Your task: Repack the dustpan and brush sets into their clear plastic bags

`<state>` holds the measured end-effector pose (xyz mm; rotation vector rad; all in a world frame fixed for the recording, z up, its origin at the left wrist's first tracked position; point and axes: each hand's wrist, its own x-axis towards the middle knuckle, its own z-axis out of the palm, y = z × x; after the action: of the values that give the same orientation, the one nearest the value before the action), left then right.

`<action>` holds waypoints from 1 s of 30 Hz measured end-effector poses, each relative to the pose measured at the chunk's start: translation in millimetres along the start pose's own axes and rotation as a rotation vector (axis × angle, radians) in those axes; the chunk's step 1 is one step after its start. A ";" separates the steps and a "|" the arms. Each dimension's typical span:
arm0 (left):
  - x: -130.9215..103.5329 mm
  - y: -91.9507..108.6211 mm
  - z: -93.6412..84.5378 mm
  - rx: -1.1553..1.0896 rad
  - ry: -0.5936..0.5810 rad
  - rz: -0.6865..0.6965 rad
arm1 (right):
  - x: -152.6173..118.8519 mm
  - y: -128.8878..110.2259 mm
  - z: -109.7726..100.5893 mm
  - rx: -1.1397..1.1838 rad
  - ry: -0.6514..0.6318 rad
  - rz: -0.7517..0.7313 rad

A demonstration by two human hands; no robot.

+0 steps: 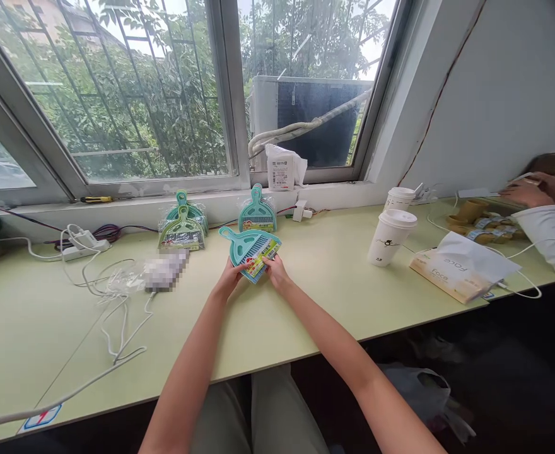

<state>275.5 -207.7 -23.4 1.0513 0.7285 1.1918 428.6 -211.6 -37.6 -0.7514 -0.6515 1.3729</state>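
Between my two hands is a small teal dustpan and brush set [245, 244] with a yellow-green label, tilted above the table. My left hand [230, 277] is closed around its lower left edge. On the label side, my right hand [275, 270] grips the lower right edge. Farther back, another teal dustpan set [257, 211] stands against the wall under the window. To its left stand more dustpan sets [183, 228], green in front of teal, in clear plastic wrap.
White cups [393, 236] and a tissue pack [452, 271] stand on the right. Cables [121, 328] and a power strip [86, 248] lie on the left, with a screwdriver [96, 199] on the sill. A white package [284, 169] stands by the window. Another person's hands [530, 191] are at far right.
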 end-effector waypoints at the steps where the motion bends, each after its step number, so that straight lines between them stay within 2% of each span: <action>1: 0.7 -0.9 -0.8 0.002 -0.002 0.003 | 0.3 0.5 -0.5 -0.001 -0.001 -0.002; 10: -0.9 -0.7 0.6 0.064 0.016 -0.018 | 1.9 -2.6 -1.8 -0.034 0.028 -0.006; 15: 0.2 4.3 2.6 0.247 -0.027 -0.016 | -0.2 -11.2 -3.4 -0.058 0.076 0.016; 16: 2.3 6.4 -0.2 0.286 0.000 0.004 | -0.5 -13.0 -4.0 -0.063 0.093 0.011; 18: 6.7 12.5 -10.8 0.361 0.176 0.100 | -0.8 -15.8 -5.7 -0.076 0.119 0.003; 21: 7.9 27.0 -35.6 0.554 0.635 0.314 | -0.7 -17.6 -8.6 -0.091 0.138 0.023; 23: 4.1 39.3 -53.5 0.729 0.865 0.382 | -0.5 -17.7 -9.9 -0.092 0.136 0.028; 25: -0.6 52.8 -70.3 0.893 0.965 0.385 | -0.4 -17.8 -10.5 -0.093 0.128 0.028; 28: -3.9 74.3 -95.3 1.136 0.961 0.318 | 0.0 -17.8 -10.3 -0.090 0.109 0.044; 30: -3.6 87.8 -113.2 1.313 0.963 0.212 | 0.8 -17.1 -9.9 -0.085 0.097 0.055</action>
<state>140.6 -179.6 15.7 1.5763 2.4033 1.3615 446.9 -212.5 -30.2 -0.9046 -0.6194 1.3562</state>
